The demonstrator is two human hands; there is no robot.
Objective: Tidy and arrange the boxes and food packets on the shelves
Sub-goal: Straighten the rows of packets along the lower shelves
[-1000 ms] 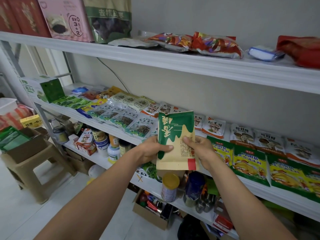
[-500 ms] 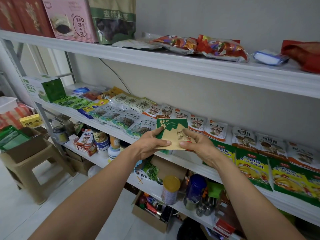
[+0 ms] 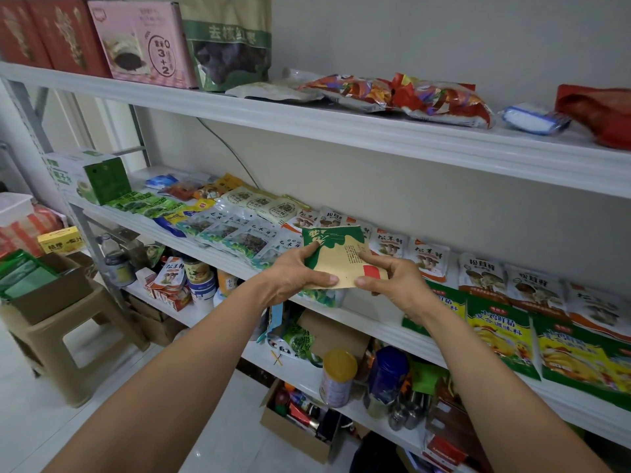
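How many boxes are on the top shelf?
3: a red box at the left edge, a second red box next, then a pink box. More may sit off-frame.

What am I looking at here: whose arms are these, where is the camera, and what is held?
No machine here: a person wears a wide-angle camera on the head, so you see their own bare arms reaching forward. The left hand and right hand each pinch a side of one green-and-tan packet over the middle shelf, where food packets lie flat in rows: mushroom packets behind it, yellow-green packets to the right. The top shelf carries a pink box and bags.
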